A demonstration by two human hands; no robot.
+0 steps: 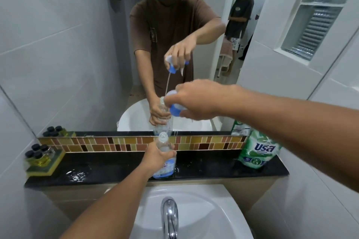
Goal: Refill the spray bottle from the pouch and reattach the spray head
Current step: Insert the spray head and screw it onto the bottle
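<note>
A clear spray bottle with a light blue label stands upright on the black counter ledge, its neck open. My left hand grips the bottle around its middle. My right hand holds the white and blue spray head above the bottle, with the thin dip tube hanging down toward the open neck. A green and white refill pouch stands upright at the right end of the ledge, apart from both hands.
A white sink with a chrome tap lies just below the ledge. Several small black-capped bottles sit on a yellow sponge at the left end. A mirror behind the mosaic tile strip reflects me and another person in the doorway.
</note>
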